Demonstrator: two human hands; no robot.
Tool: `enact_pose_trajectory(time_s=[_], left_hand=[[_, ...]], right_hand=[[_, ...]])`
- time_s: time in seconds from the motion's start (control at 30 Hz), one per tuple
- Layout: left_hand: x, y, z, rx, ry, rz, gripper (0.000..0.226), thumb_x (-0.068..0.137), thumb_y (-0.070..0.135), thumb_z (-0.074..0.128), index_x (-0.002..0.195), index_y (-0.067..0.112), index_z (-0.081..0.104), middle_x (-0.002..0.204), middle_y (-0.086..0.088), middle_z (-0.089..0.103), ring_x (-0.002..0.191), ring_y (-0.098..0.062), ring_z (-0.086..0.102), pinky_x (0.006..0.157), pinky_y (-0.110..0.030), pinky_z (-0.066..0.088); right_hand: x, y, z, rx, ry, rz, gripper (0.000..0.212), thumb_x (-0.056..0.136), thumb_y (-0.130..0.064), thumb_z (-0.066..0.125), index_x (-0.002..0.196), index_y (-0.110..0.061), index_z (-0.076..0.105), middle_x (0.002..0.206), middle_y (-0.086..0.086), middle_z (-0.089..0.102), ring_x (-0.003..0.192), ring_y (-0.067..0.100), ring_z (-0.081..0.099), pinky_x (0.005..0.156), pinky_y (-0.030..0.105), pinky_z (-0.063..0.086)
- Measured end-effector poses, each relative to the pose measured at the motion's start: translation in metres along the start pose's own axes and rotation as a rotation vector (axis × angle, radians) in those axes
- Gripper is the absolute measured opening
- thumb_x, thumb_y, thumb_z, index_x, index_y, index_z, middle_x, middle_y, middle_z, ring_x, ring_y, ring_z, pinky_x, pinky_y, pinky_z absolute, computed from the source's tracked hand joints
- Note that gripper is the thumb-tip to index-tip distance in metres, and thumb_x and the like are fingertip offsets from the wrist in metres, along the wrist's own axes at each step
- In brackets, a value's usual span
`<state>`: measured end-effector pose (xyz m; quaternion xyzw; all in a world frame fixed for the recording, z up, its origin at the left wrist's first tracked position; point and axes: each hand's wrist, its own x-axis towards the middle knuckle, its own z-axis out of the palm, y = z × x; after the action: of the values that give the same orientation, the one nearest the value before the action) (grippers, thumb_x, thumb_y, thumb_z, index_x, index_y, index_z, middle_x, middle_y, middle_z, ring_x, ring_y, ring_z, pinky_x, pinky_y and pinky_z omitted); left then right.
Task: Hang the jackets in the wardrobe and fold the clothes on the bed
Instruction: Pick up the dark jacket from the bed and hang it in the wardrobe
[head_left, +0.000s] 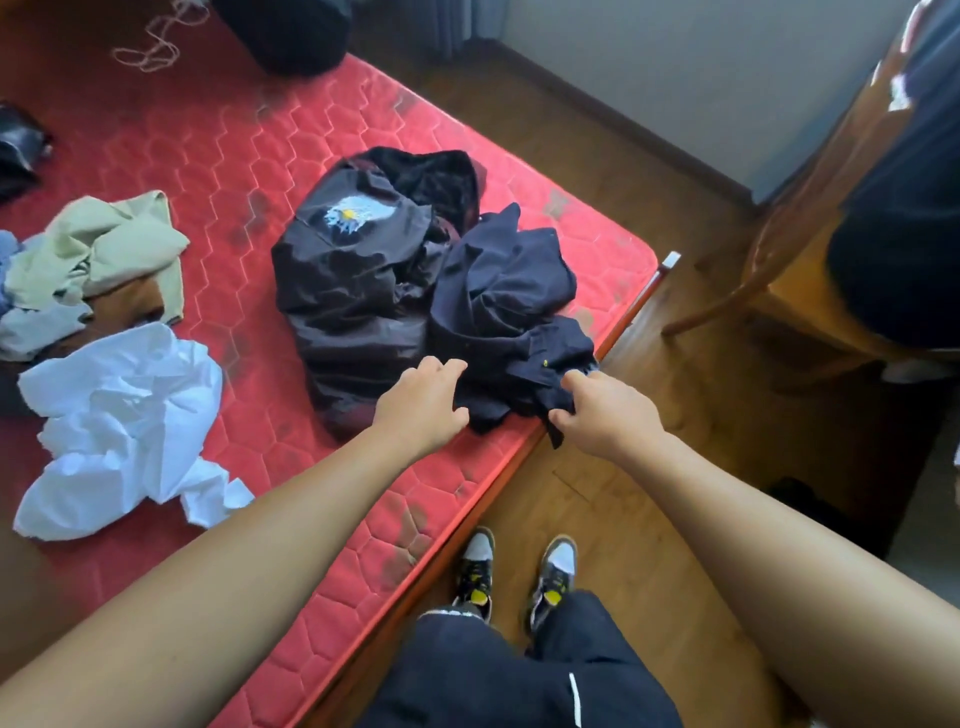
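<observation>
The bed (291, 156) carries the navy jacket (509, 301), crumpled at its near corner against a black jacket (353, 270). Its long axis runs roughly away from the person; the collar end cannot be identified. The right hand (602, 410) pinches the near edge. The left hand (421, 400) touches the cloth, fingers (452, 366) half spread. Recommended: grip both sides, lift clear, shake flat.

A wooden floor (597, 156) runs along the right and meets a grey wall (701, 62) at a brown skirting board (623, 122). A wooden chair (800, 218) stands far right. Grey-and-yellow sneakers (557, 571) stand side by side on the floor.
</observation>
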<state>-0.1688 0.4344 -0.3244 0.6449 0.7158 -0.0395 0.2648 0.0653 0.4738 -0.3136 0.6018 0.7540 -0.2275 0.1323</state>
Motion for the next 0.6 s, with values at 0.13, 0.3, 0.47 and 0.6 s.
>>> enact_pose_trajectory(time_s=[0.13,0.3,0.47,0.6], left_hand=[[0.061,0.023,0.022,0.022,-0.034,-0.038,0.064,0.091,0.037,0.061,0.149,0.029,0.035,0.134,-0.004,0.045,0.121,-0.029,0.05,0.083,-0.046,0.052],[0.144,0.034,0.067,-0.068,-0.058,-0.185,0.066,0.092,0.035,0.061,0.151,0.028,0.032,0.137,-0.005,0.041,0.123,-0.031,0.048,0.087,-0.048,0.051],[0.214,0.013,0.115,-0.207,-0.083,-0.392,0.064,0.096,0.033,0.055,0.153,0.032,0.025,0.139,-0.008,0.039,0.121,-0.035,0.05,0.091,-0.047,0.046],[0.259,-0.014,0.152,-0.448,-0.058,-0.586,0.07,0.1,0.035,0.047,0.158,0.036,0.009,0.145,-0.016,0.039,0.124,-0.038,0.051,0.101,-0.049,0.045]], right_hand=[[0.072,0.034,0.005,-0.006,-0.049,-0.044,0.038,0.092,-0.05,0.054,0.116,-0.022,0.049,0.117,0.008,0.058,0.113,0.036,0.06,0.088,0.045,0.052],[0.173,0.061,0.038,-0.084,-0.125,-0.141,0.044,0.092,-0.046,0.057,0.123,-0.017,0.047,0.12,0.012,0.053,0.115,0.039,0.055,0.088,0.048,0.052],[0.255,0.052,0.084,-0.149,-0.147,-0.312,0.055,0.092,-0.043,0.061,0.138,-0.019,0.043,0.131,0.009,0.046,0.123,0.037,0.047,0.088,0.049,0.049],[0.305,0.029,0.127,-0.194,-0.126,-0.44,0.077,0.09,-0.042,0.067,0.155,-0.021,0.029,0.145,0.007,0.042,0.135,0.034,0.038,0.104,0.052,0.04]])
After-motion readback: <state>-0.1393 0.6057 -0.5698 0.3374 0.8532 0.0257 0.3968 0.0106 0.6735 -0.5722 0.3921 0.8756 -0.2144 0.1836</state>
